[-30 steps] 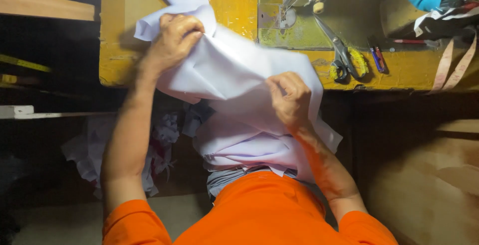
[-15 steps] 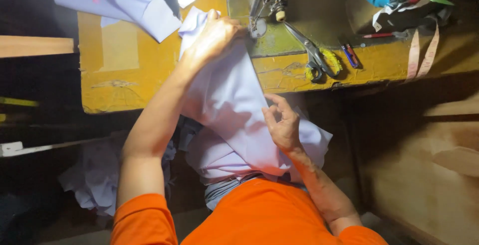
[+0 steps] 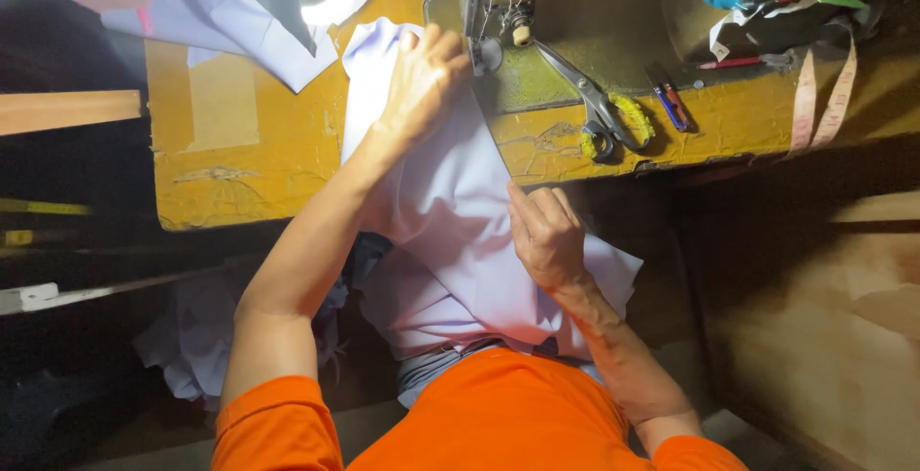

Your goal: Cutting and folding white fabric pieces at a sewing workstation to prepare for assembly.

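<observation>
- Orange sleeves [image 3: 287, 433] are seen nearest the camera, at 6 o'clock in the view.
- Pale lilac fabric [image 3: 450, 241] is draped from the lap up over the front edge of the yellow worktable [image 3: 249, 164], towards 12 o'clock.
- The right hand [image 3: 548, 236] is laid flat on the fabric just below the table edge, at 3 o'clock of the cloth; the fingers are extended and together, pressing rather than pinching.
- The left hand [image 3: 422, 83] is placed farther out, at 12 o'clock of the cloth, palm down with fingers slightly spread, holding the fabric against the table just beside the sewing machine [image 3: 575, 30]. No clamped grip is shown on either side.
- Scissors [image 3: 594, 107] with yellow-wrapped handles are resting on the machine base at 2 o'clock, untouched; a small thread snip [image 3: 671, 105] lies beside them.
- More folded lilac pieces [image 3: 240, 21] are stacked at 11 o'clock, and a tape measure [image 3: 815, 97] hangs at 2 o'clock.
- Progress is judged as early: the fabric is positioned at the needle area, but no finished seam can be made out.
</observation>
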